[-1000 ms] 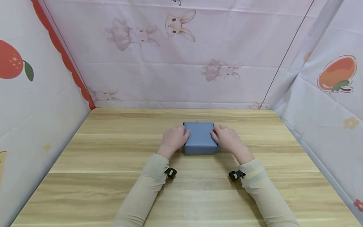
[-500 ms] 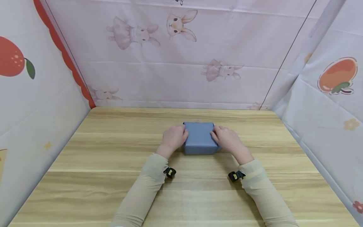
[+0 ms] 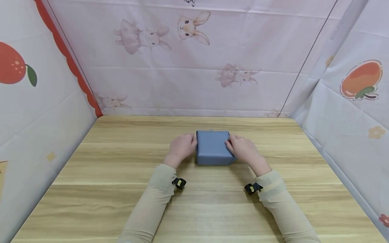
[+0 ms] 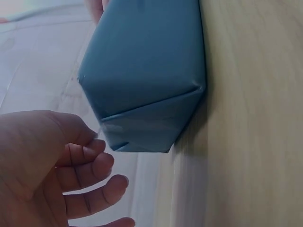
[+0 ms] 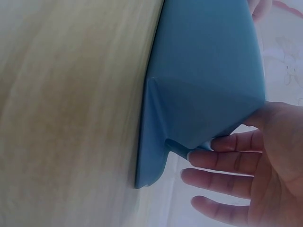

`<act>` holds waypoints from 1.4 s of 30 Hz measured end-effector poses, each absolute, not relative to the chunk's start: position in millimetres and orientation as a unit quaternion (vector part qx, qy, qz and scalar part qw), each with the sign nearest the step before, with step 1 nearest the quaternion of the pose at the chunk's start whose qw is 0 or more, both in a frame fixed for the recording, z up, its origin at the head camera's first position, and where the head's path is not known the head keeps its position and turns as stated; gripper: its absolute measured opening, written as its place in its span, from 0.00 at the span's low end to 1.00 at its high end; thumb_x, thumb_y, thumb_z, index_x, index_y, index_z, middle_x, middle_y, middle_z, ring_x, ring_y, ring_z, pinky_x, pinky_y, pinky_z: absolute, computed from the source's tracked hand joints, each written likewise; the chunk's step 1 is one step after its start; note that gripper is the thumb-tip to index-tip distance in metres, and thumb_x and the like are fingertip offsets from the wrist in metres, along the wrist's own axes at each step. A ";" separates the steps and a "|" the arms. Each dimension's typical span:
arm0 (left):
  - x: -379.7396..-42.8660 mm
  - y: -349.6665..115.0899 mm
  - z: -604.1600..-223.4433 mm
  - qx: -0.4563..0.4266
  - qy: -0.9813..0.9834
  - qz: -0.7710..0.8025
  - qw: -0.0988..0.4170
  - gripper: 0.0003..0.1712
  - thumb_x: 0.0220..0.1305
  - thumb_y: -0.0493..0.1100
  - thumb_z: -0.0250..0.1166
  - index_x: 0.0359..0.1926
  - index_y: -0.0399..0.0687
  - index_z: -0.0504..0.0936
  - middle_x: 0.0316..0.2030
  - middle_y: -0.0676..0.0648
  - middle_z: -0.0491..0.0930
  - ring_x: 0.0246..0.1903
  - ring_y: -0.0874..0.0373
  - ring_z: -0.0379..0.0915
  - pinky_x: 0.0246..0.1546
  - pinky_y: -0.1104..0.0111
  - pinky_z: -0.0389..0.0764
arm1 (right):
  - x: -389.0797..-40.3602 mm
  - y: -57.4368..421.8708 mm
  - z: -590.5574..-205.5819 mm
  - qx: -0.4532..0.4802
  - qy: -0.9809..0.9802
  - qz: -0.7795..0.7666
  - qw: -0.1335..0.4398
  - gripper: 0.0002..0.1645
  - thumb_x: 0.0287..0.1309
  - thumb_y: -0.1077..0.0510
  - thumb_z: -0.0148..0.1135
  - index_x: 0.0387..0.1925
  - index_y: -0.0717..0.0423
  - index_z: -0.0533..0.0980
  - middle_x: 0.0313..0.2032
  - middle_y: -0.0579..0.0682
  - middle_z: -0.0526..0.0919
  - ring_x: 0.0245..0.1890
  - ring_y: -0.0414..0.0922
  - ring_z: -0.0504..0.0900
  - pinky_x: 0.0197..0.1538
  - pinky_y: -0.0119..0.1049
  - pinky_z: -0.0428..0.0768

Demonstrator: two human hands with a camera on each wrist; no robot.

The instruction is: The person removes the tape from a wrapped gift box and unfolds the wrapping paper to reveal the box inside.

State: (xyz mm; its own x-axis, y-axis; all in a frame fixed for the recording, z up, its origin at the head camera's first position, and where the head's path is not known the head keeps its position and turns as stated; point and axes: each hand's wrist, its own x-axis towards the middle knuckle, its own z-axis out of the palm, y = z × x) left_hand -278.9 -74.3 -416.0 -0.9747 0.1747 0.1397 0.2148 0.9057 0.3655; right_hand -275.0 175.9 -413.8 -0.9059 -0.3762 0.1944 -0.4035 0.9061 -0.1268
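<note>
A box wrapped in blue paper [image 3: 214, 143] lies on the table. Its left end is folded flat, with a shiny patch like clear tape [image 4: 116, 128]. At the right end a loose paper flap [image 5: 154, 163] sticks out. My left hand [image 3: 181, 147] is just beside the left end, its thumb and index tips close together and the other fingers loosely bent; nothing clear shows between them. My right hand [image 3: 244, 149] holds the right end, thumb at the top edge and index and middle fingertips against the folded paper.
The wooden table [image 3: 121, 189] carries the box toward its back half. A rabbit-print cloth [image 3: 194, 57] rises behind it, with fruit-print cloth [image 3: 349, 111] along the right side. Both wrists wear black straps with small cameras [image 3: 180, 183].
My left hand has drawn a little to the left, its thumb leaving the top of the box. The right hand and the box stay in place.
</note>
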 end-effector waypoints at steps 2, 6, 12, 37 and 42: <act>-279.4 -78.4 -414.6 -0.092 -0.976 -0.193 0.043 0.16 0.72 0.47 0.51 0.26 0.49 0.74 0.22 0.50 0.74 0.22 0.57 0.69 0.20 0.67 0.67 | -275.0 175.9 -413.7 0.201 -0.973 0.081 0.082 0.15 0.72 0.50 0.48 0.32 0.54 0.70 0.23 0.49 0.74 0.23 0.45 0.73 0.27 0.40 0.70; -280.2 -87.0 -412.5 -0.083 -0.977 -0.193 0.029 0.17 0.71 0.46 0.51 0.24 0.49 0.72 0.20 0.51 0.69 0.20 0.58 0.65 0.19 0.68 0.64 | -274.5 175.4 -412.6 0.201 -0.973 0.081 0.083 0.15 0.72 0.50 0.48 0.32 0.55 0.70 0.22 0.49 0.73 0.22 0.45 0.73 0.27 0.40 0.70; -280.2 -95.9 -410.1 -0.086 -0.978 -0.188 0.013 0.13 0.70 0.46 0.52 0.28 0.49 0.73 0.22 0.51 0.72 0.22 0.58 0.67 0.21 0.68 0.65 | -274.1 175.2 -412.4 0.200 -0.973 0.085 0.080 0.15 0.72 0.50 0.49 0.32 0.54 0.70 0.22 0.48 0.73 0.21 0.44 0.73 0.26 0.39 0.69; -283.9 -110.5 -408.7 -0.091 -0.978 -0.187 0.007 0.09 0.70 0.46 0.54 0.33 0.50 0.75 0.27 0.50 0.75 0.26 0.56 0.70 0.23 0.67 0.67 | -275.6 175.6 -414.4 0.199 -0.973 0.091 0.073 0.15 0.73 0.49 0.47 0.33 0.54 0.70 0.22 0.49 0.73 0.22 0.45 0.73 0.27 0.39 0.70; -283.5 -108.3 -408.3 -0.091 -0.977 -0.191 0.010 0.10 0.70 0.47 0.54 0.32 0.50 0.74 0.26 0.50 0.75 0.25 0.56 0.70 0.23 0.67 0.67 | -276.5 176.3 -415.6 0.196 -0.974 0.094 0.067 0.15 0.73 0.48 0.46 0.34 0.54 0.70 0.23 0.48 0.74 0.23 0.44 0.73 0.28 0.39 0.69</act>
State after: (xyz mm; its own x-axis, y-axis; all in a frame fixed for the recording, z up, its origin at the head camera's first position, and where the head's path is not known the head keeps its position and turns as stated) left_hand -283.5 -108.3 -408.3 -0.9832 0.1741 0.0541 0.1816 0.9105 0.3715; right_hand -276.5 176.3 -415.6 -0.9140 -0.3696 0.1674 -0.3947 0.9055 -0.1558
